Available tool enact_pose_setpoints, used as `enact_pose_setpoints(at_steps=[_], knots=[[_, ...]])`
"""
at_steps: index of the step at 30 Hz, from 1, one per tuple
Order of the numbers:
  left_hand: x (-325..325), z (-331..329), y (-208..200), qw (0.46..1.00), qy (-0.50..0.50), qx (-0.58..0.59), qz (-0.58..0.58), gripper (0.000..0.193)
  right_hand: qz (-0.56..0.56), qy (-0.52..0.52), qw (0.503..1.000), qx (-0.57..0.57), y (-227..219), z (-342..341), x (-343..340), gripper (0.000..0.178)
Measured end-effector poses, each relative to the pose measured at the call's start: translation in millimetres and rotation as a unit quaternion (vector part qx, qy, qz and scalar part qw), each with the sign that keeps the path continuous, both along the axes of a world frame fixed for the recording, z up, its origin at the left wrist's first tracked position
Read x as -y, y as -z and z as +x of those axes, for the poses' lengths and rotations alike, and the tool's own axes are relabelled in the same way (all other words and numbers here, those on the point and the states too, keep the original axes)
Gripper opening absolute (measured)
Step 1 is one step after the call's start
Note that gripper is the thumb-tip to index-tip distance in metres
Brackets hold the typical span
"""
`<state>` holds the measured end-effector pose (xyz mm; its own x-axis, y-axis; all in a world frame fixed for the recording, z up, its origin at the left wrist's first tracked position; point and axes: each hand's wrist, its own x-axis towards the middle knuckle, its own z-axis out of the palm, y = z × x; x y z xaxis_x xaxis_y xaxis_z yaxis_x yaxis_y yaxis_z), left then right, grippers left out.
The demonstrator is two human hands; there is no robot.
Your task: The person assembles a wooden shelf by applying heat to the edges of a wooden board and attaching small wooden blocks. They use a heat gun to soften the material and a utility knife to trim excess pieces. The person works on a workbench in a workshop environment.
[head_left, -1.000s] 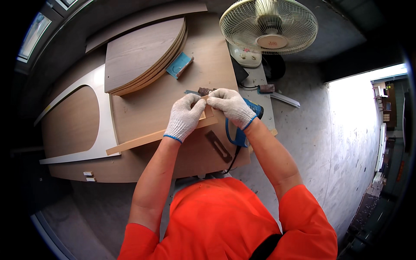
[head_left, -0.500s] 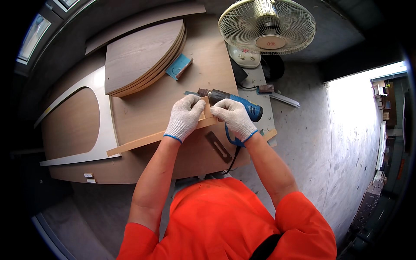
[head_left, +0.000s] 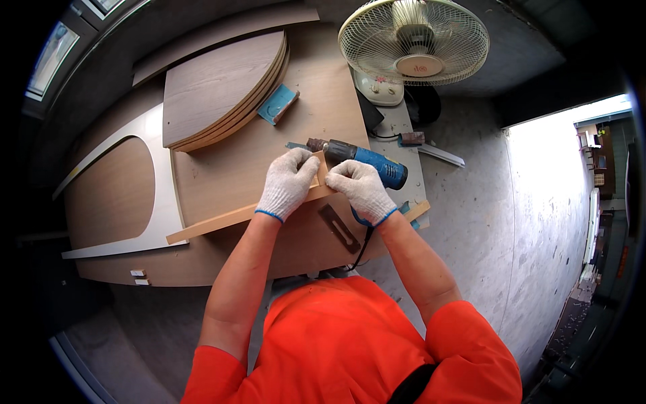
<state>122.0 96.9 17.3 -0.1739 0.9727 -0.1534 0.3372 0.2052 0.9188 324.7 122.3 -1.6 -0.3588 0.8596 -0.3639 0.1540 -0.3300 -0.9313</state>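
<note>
My left hand, in a white knit glove with a blue cuff, is closed on a narrow pale wooden frame piece. A long wooden strip runs from beneath it toward the left. Gloved likewise, my right hand has its fingers pinched together at the right edge of the wooden piece; anything between those fingertips is hidden. Just beyond it lies a corded blue power tool with a dark nozzle, looking like a heat gun; my right hand partly covers its handle.
Curved wood-grain boards are stacked at the far left of the table, beside a blue sanding pad. A white cut-out panel lies left. A slotted dark plate lies nearer me. A fan stands at the back right.
My right hand has shifted slightly toward me, its fingertips sliding down along the wooden piece's edge. My left hand stays where it was.
</note>
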Motion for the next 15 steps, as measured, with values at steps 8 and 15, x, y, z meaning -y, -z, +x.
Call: enact_pose_setpoints(at_steps=[8,15], knots=[[-1,0,-1,1.0,0.007,0.001,0.004,0.03,0.011,0.031,0.999,0.013,-2,-16,-4,0.034],[0,-1,4,1.0,0.007,-0.013,0.019,0.028,0.012,0.057,0.998,0.027,1,-23,8,0.035]])
